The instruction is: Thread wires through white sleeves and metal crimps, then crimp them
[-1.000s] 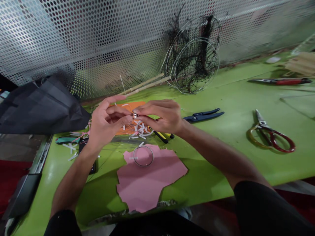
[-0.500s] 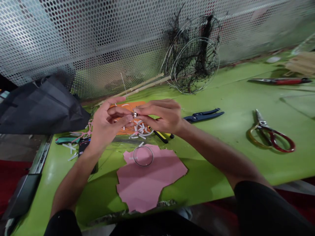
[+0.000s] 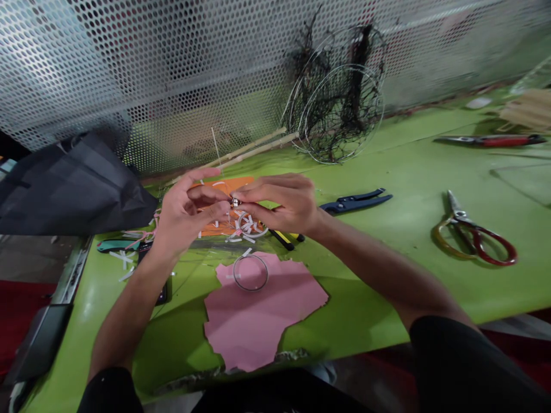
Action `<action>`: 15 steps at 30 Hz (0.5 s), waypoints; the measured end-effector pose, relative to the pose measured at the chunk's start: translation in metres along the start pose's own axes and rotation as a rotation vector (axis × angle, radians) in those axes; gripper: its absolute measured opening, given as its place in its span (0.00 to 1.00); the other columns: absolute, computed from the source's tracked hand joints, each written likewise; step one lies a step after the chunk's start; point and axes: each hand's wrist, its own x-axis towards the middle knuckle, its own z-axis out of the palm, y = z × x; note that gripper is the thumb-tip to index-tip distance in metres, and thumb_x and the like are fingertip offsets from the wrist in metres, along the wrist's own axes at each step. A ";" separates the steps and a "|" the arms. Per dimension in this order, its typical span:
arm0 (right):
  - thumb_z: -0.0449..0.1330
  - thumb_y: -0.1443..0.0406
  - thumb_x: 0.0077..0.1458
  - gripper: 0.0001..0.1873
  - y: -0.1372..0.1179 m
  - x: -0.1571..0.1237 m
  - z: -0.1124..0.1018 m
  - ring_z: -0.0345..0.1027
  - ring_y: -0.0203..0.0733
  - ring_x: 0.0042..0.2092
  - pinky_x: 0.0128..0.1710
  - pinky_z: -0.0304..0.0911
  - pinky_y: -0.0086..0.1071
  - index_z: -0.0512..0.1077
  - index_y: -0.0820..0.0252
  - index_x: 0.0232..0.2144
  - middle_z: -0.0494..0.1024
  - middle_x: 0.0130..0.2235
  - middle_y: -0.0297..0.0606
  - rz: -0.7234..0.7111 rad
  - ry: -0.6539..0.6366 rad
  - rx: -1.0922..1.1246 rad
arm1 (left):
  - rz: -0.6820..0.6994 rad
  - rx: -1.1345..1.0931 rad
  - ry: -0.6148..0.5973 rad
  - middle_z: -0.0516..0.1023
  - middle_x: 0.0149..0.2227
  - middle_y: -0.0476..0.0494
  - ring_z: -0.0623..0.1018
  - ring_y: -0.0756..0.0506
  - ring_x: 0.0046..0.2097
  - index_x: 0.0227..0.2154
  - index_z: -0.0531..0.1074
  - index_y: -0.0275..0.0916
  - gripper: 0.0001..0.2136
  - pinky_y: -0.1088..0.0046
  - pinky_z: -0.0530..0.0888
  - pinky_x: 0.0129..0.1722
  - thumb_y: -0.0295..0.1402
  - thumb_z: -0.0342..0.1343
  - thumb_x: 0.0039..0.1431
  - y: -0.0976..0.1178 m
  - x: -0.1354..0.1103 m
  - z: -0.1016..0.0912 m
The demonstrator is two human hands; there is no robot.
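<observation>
My left hand [image 3: 185, 213] and my right hand [image 3: 282, 201] meet above the green table [image 3: 387, 241], fingertips pinched together on a tiny white and metallic piece [image 3: 235, 202]. Right under them lie an orange sheet [image 3: 224, 186], white strip scraps [image 3: 247, 223] and a yellow-handled tool [image 3: 282, 237]. A torn pink sheet [image 3: 258, 312] lies nearer me with a thin wire ring [image 3: 251, 272] on its top edge.
Blue pliers [image 3: 355, 201] lie to the right of my hands, red-handled scissors [image 3: 473, 238] further right. Wire hoops tangled with black fibre [image 3: 340, 109] lean on the perforated metal wall, bamboo sticks [image 3: 249, 149] beside them. A black bag [image 3: 69, 183] sits left, a phone [image 3: 148, 269] under my left wrist.
Hardly anything differs: my left hand's fingers shift slightly around the small piece, and both hands stay where they were.
</observation>
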 end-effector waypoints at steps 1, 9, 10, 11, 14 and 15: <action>0.67 0.67 0.63 0.02 0.000 0.000 0.000 0.83 0.36 0.39 0.41 0.79 0.26 0.77 0.57 0.39 0.87 0.37 0.36 -0.002 -0.003 0.003 | 0.013 0.019 0.006 0.84 0.32 0.52 0.83 0.50 0.29 0.50 0.76 0.42 0.25 0.77 0.84 0.30 0.31 0.76 0.48 0.001 0.000 0.000; 0.67 0.65 0.63 0.05 0.003 -0.001 0.003 0.83 0.35 0.39 0.41 0.77 0.26 0.78 0.59 0.42 0.86 0.37 0.36 -0.040 -0.012 -0.023 | 0.074 0.112 0.101 0.83 0.28 0.55 0.81 0.51 0.25 0.47 0.76 0.41 0.26 0.80 0.80 0.26 0.30 0.77 0.43 0.004 -0.002 0.006; 0.67 0.65 0.63 0.06 0.003 -0.001 0.003 0.83 0.35 0.40 0.41 0.77 0.26 0.78 0.59 0.42 0.87 0.38 0.36 -0.032 -0.010 -0.023 | 0.079 0.109 0.111 0.82 0.28 0.55 0.81 0.51 0.25 0.47 0.76 0.41 0.26 0.79 0.80 0.26 0.30 0.77 0.43 0.004 -0.002 0.007; 0.67 0.65 0.63 0.06 0.003 -0.001 0.004 0.83 0.35 0.40 0.41 0.78 0.26 0.78 0.58 0.43 0.87 0.39 0.36 -0.018 -0.014 -0.024 | 0.081 0.104 0.120 0.82 0.28 0.55 0.81 0.52 0.25 0.46 0.76 0.41 0.26 0.79 0.80 0.26 0.31 0.78 0.43 0.003 -0.002 0.007; 0.65 0.64 0.66 0.07 0.002 -0.002 0.005 0.83 0.35 0.39 0.40 0.78 0.28 0.78 0.56 0.45 0.87 0.40 0.34 0.047 -0.050 -0.044 | 0.063 0.066 0.123 0.82 0.27 0.55 0.81 0.52 0.25 0.46 0.76 0.41 0.26 0.80 0.80 0.26 0.30 0.78 0.42 0.003 -0.001 0.007; 0.64 0.64 0.66 0.07 0.002 -0.002 0.005 0.82 0.34 0.39 0.39 0.78 0.28 0.78 0.55 0.46 0.87 0.40 0.33 0.063 -0.063 -0.054 | 0.052 0.047 0.121 0.82 0.27 0.55 0.80 0.52 0.25 0.46 0.76 0.41 0.26 0.80 0.80 0.26 0.30 0.78 0.42 0.003 -0.001 0.006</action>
